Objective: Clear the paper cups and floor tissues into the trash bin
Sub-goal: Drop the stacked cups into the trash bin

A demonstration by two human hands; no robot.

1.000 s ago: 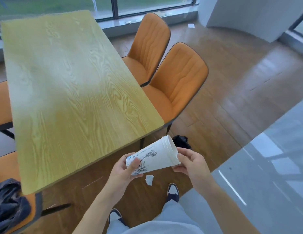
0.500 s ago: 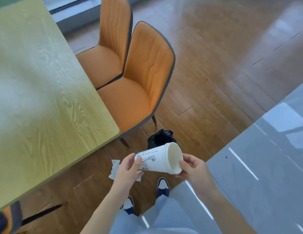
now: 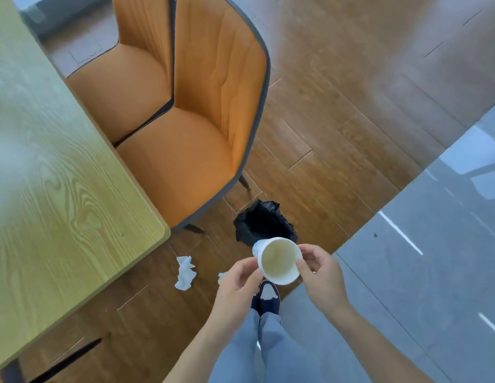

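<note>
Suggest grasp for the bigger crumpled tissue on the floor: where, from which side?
Pinch the crumpled tissue at its raised middle ridge, from straight above. It lies loose on the wood floor, clear of the table edge, so nothing seems to block a top-down reach.

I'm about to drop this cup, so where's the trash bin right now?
In the head view, the black-lined trash bin stands on the wood floor, just beyond the paper cup, by the nearer orange chair.
</note>
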